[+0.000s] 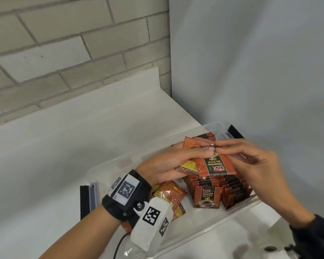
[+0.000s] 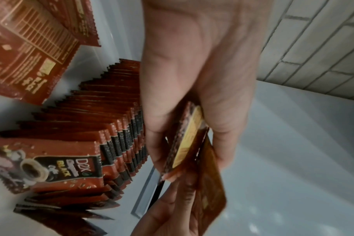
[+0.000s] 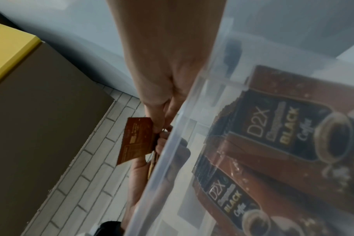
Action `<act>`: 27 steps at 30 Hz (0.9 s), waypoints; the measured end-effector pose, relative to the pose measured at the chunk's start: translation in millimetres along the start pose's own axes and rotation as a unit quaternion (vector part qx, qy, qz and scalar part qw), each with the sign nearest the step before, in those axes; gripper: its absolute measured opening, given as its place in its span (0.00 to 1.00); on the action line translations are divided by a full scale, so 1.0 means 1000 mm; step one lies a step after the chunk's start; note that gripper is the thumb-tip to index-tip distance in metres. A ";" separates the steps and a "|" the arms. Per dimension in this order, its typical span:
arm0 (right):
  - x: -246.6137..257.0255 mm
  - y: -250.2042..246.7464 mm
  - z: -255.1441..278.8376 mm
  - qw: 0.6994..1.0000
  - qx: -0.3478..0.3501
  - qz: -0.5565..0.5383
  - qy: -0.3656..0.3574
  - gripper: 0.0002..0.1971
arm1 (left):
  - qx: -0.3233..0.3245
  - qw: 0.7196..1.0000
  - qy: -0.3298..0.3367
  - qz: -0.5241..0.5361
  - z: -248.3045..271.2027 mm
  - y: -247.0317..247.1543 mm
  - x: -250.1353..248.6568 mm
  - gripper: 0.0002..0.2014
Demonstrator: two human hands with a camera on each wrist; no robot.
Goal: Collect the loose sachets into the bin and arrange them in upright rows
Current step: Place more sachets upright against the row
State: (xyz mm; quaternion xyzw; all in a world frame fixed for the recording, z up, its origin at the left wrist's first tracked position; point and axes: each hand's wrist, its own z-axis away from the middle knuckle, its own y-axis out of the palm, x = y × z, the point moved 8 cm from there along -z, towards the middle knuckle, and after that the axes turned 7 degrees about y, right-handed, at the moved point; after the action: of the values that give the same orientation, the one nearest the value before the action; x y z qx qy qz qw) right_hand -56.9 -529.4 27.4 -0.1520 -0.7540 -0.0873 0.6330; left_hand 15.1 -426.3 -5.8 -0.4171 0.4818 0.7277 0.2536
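Curled round a small fan of sachets (image 1: pixel 193 166), my left hand (image 1: pixel 168 163) holds them above the middle of the bin (image 1: pixel 238 212), thumb on top and fingers beneath, so the bundle lies nearly flat with one printed face turned up. I keep them gathered like this because loose packets slide over each other, and they need squaring before they can stand among the rest. My right hand (image 1: pixel 254 161) meets the bundle from the other side; its fingertips (image 1: pixel 223 146) pinch the far edge of the top sachet, the remaining fingers loosely bent and free, which I judge is the start of peeling one packet off or turning it the right way round (the top one reads upside down to me). Below my hands, rows (image 1: pixel 219 191) of sachets already stand upright against the bin's right wall, packed face to face so each props the next. Toward the bin's near left corner a few strays (image 1: pixel 173 195) lie flat and crooked, partly under my left wrist, waiting to be collected. In the left wrist view the bundle is squeezed between thumb and fingers, its edges uneven. Through the clear wall, the right wrist view shows the front sachets of the rows pressed close to the plastic. I judge the task well along, though not finished.
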 end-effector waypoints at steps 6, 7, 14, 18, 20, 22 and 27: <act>-0.005 0.006 -0.001 0.999 0.034 0.018 0.027 0.13 | -0.023 0.999 0.021 -0.008 -0.002 -0.009 -0.002 0.15; -0.007 0.004 -0.002 0.999 0.024 -0.001 0.043 0.14 | -0.030 0.999 0.030 -0.005 -0.002 -0.011 -0.004 0.17; -0.016 0.010 -0.003 0.986 0.042 0.022 0.157 0.32 | -0.057 0.992 0.098 0.048 -0.001 -0.009 -0.019 0.22; -0.020 0.017 -0.004 0.981 0.065 0.000 0.182 0.15 | -0.064 0.990 0.114 0.052 -0.001 -0.009 -0.022 0.25; -0.025 0.011 -0.005 0.981 0.043 -0.012 0.187 0.14 | -0.055 0.990 0.120 0.048 -0.002 -0.008 -0.022 0.27; -0.027 0.008 -0.006 0.982 0.031 -0.048 0.180 0.17 | -0.051 0.990 0.117 0.055 -0.002 -0.008 -0.021 0.26; -0.020 0.000 -0.005 0.980 0.055 -0.104 0.161 0.27 | -0.085 0.984 0.120 0.097 -0.002 -0.018 -0.023 0.14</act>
State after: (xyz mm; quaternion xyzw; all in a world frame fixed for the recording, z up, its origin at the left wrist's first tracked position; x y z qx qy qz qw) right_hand -49.0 -533.5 9.0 -0.0219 -0.6577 -0.1344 0.7409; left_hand 41.9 -420.1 4.5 -0.4726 0.4833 0.7319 0.0863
